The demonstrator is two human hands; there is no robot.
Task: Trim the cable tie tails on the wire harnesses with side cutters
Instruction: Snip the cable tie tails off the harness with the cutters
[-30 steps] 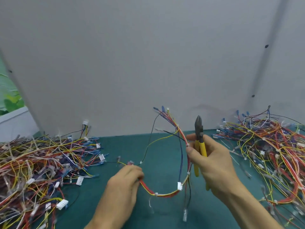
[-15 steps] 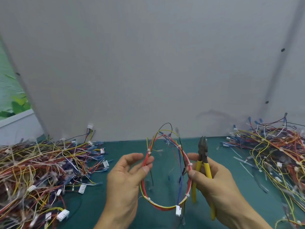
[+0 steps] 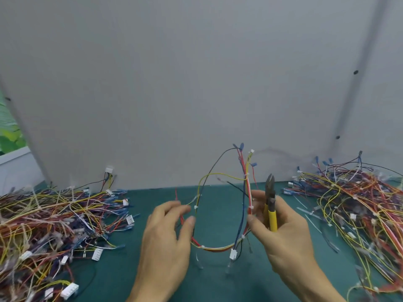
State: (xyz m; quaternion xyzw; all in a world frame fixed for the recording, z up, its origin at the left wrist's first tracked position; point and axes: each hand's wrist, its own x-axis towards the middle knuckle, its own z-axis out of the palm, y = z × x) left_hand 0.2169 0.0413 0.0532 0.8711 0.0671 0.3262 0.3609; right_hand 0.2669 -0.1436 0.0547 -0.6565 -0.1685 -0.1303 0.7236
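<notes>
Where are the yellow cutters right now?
In the head view, the side cutters stand right of centre, gripped in the right hand beside the held wire harness.

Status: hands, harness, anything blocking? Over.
Left hand holds harness loop's left side. Right hand holds cutters, pinches right side; cutters point up, not cutting. Tails hang untrimmed. Nothing blocking.

Harness loop (image 3: 218,249) beside yellow side cutters (image 3: 272,214)

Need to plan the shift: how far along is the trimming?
Probably done: cut tails litter the mat beside the right pile. In hand: left hand and right hand hold one harness, its hanging tails uncut; the right also grips side cutters, pointing up. Left: seemingly the left pile.
</notes>
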